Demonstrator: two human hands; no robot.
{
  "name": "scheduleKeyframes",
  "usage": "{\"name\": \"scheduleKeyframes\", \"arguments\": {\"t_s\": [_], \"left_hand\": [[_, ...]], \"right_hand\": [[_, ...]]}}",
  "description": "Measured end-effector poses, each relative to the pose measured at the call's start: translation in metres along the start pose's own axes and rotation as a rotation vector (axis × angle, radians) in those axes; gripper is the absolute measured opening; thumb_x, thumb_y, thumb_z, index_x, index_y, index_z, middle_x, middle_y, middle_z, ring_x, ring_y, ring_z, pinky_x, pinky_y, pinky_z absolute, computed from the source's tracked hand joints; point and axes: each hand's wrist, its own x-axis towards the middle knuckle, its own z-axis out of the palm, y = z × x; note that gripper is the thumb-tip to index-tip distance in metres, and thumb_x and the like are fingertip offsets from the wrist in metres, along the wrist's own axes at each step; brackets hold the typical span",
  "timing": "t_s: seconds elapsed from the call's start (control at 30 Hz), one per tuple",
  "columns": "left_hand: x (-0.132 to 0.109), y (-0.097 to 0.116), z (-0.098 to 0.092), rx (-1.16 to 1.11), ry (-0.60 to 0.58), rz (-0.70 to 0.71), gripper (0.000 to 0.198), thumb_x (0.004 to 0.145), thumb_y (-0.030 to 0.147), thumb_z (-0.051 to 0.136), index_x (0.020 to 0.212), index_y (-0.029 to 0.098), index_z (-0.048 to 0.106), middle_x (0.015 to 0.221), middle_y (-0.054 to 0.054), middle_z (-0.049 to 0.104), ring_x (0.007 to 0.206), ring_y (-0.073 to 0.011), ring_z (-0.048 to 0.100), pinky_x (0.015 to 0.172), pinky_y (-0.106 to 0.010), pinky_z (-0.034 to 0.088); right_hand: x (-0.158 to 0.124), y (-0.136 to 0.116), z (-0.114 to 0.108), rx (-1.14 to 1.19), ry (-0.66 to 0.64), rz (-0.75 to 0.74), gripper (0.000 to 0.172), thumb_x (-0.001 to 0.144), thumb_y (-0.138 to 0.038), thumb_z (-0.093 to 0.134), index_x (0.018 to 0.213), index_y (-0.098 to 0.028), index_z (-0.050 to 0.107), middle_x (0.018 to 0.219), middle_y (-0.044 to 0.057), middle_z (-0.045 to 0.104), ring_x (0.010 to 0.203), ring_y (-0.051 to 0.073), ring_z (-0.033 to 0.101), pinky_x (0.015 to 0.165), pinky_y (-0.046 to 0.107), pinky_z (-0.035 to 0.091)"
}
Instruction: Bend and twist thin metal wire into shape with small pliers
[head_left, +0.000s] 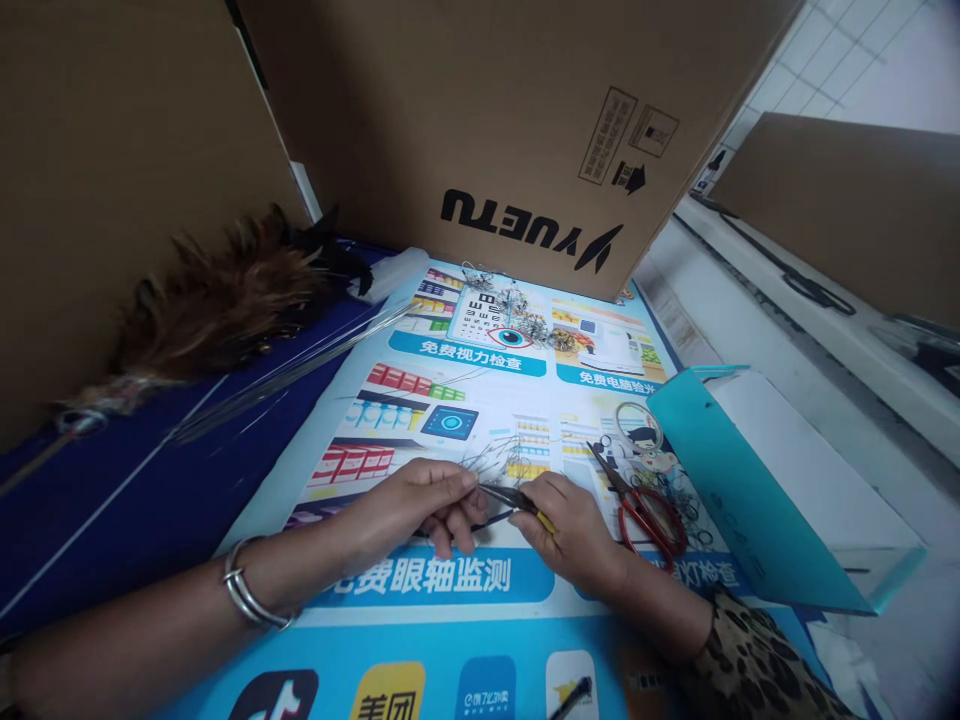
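Observation:
My left hand [448, 500] is closed, thumb and forefinger pinched at the tip of the pliers on what looks like a thin wire, barely visible there. My right hand [566, 525] wraps round a pair of pliers [506, 495] with yellow on the handle; their dark jaws point left and meet my left fingertips. Just beyond both hands, fine wires [495, 455] fan out over the printed sheet [345, 630]. Red-handled scissors [651, 520] lie to the right of my right hand, blades pointing away, beside a heap of small wire pieces [686, 505] and a wire coil [637, 425].
Tangled wire bundles [532, 325] lie at the far end, before a large cardboard box [525, 120]. An open teal box [720, 490] stands right. Long straight wires [300, 370] and a feather duster [217, 290] lie left. A dark-tipped object [571, 698] is at the near edge.

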Motion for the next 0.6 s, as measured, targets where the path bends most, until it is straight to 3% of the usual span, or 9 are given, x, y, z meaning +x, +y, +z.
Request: {"name": "scheduleKeyframes", "arguments": {"t_s": [0.6], "left_hand": [[-0.0008, -0.0008, 0.0008, 0.016, 0.018, -0.024, 0.040, 0.080, 0.048, 0.054, 0.074, 0.011, 0.065, 0.057, -0.008, 0.069, 0.049, -0.0147, 0.062, 0.045, -0.022, 0.045]], "right_hand": [[0.0002, -0.0006, 0.0007, -0.105, 0.012, -0.050, 0.031, 0.090, -0.042, 0.041, 0.085, -0.017, 0.057, 0.081, 0.007, 0.058, 0.078, 0.018, 0.051, 0.065, 0.028, 0.039]]}}
